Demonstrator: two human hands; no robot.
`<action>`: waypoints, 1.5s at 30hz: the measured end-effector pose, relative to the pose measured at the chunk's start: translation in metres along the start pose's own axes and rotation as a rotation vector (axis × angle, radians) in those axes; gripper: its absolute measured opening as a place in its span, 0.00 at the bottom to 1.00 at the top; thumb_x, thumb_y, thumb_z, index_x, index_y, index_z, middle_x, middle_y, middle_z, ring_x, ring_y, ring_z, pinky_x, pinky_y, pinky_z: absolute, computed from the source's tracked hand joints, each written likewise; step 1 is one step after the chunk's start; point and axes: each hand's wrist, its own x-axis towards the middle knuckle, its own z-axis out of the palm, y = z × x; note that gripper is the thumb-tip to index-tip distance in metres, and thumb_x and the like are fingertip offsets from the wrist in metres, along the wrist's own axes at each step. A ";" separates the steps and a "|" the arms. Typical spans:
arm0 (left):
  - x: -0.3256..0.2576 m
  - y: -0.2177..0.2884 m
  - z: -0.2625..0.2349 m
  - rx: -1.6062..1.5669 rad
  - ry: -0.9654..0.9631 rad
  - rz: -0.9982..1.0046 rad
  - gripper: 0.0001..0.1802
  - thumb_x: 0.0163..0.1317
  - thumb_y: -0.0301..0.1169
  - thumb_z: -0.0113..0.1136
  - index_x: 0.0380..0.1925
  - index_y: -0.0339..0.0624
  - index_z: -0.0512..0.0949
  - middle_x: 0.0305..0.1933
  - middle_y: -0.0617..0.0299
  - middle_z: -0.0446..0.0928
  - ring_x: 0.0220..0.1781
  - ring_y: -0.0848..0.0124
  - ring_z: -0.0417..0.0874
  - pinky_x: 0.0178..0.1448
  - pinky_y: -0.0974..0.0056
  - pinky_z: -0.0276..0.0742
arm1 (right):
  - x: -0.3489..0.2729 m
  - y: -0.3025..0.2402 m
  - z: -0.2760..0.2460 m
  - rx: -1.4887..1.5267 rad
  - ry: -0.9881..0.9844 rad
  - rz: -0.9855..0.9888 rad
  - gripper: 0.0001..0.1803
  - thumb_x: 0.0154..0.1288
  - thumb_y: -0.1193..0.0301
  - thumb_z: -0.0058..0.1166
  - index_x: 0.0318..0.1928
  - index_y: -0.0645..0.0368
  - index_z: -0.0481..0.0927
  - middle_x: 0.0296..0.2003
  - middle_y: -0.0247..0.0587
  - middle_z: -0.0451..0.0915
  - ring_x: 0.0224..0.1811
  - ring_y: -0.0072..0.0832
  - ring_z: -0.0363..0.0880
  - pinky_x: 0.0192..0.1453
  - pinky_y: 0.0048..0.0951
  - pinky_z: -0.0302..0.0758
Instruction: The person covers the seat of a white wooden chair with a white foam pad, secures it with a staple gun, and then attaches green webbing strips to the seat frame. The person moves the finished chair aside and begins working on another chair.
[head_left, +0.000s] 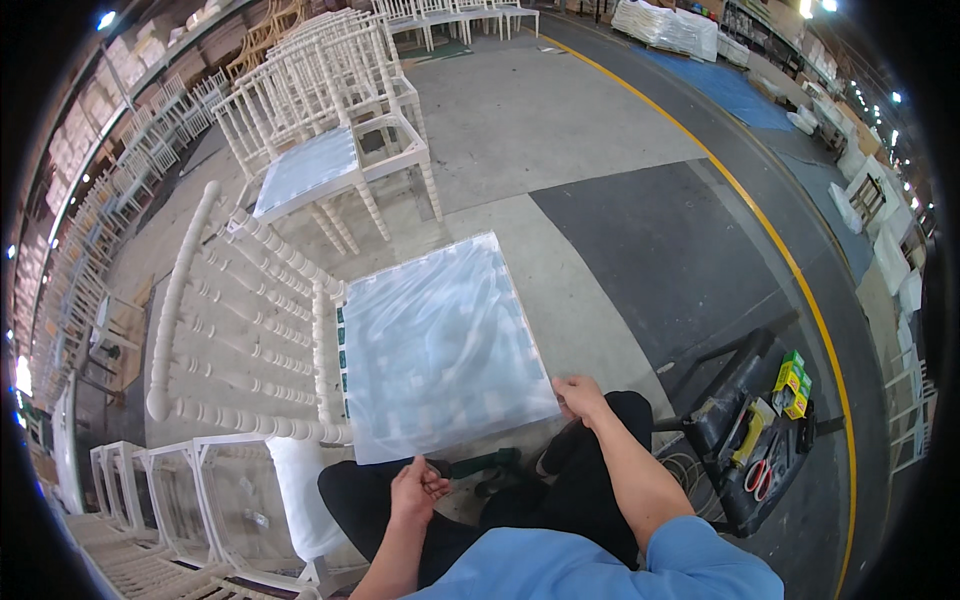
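A worker's two bare hands held a clear plastic sheet (440, 345) stretched over the seat of a white spindle-back chair (240, 330) on the floor of a large warehouse. The left hand (415, 490) was closed narrowly, fingers pinched on the near edge of the sheet close to its near-left corner. The right hand (580, 395) gripped the near-right corner, fingers curled over the film's edge. The sheet lay roughly flat and square just in front of the worker's knees, its left side against the chair's back, its far edge reaching toward a second white chair (335, 170), whose seat already carried a similar pale covering. Green and white webbing showed faintly through the film along its left side.

Behind that second chair, rows of white chairs (330, 50) ran away to the far left of the hall. To the near left, white chair frames (170, 500) lay stacked beside the worker. On the right stood a dark trolley (740, 430) holding small yellow-and-green boxes (792, 385) and red-handled scissors (762, 475). A yellow floor line (760, 225) curved from far to near on the right, and wrapped white bundles (668, 25) sat at the far side. The worker wore a blue shirt and dark trousers.
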 end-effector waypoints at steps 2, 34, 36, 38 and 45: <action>0.004 0.016 -0.015 0.009 -0.053 0.125 0.18 0.82 0.47 0.60 0.37 0.46 0.75 0.26 0.62 0.78 0.28 0.59 0.88 0.37 0.46 0.88 | -0.003 -0.002 0.001 -0.029 -0.013 0.031 0.23 0.80 0.53 0.62 0.38 0.63 0.84 0.29 0.38 0.80 0.25 0.29 0.78 0.27 0.33 0.76; 0.013 0.035 -0.002 0.177 0.574 0.343 0.23 0.75 0.39 0.67 0.51 0.36 0.65 0.36 0.51 0.75 0.20 0.67 0.80 0.16 0.64 0.76 | -0.007 -0.011 0.011 -0.113 0.123 -0.176 0.21 0.64 0.71 0.74 0.54 0.58 0.79 0.25 0.41 0.85 0.21 0.30 0.83 0.25 0.36 0.77; 0.015 0.044 -0.013 0.218 0.483 0.331 0.23 0.76 0.42 0.66 0.48 0.32 0.69 0.37 0.51 0.76 0.19 0.67 0.79 0.15 0.63 0.76 | -0.008 -0.012 0.019 -0.044 0.102 -0.177 0.21 0.63 0.75 0.73 0.54 0.59 0.78 0.26 0.42 0.85 0.21 0.29 0.82 0.24 0.36 0.76; 0.027 0.059 -0.013 0.154 0.508 0.269 0.25 0.76 0.47 0.65 0.49 0.32 0.73 0.38 0.52 0.77 0.20 0.65 0.79 0.18 0.59 0.77 | -0.009 -0.018 0.022 -0.033 0.105 -0.173 0.21 0.63 0.78 0.73 0.53 0.60 0.78 0.27 0.42 0.85 0.20 0.29 0.81 0.23 0.36 0.76; 0.071 0.080 0.000 0.076 0.575 0.023 0.30 0.72 0.56 0.70 0.53 0.39 0.77 0.37 0.55 0.78 0.25 0.60 0.80 0.27 0.52 0.79 | -0.006 -0.019 0.017 -0.007 0.130 -0.204 0.20 0.62 0.78 0.72 0.53 0.62 0.79 0.29 0.43 0.86 0.19 0.29 0.81 0.23 0.35 0.75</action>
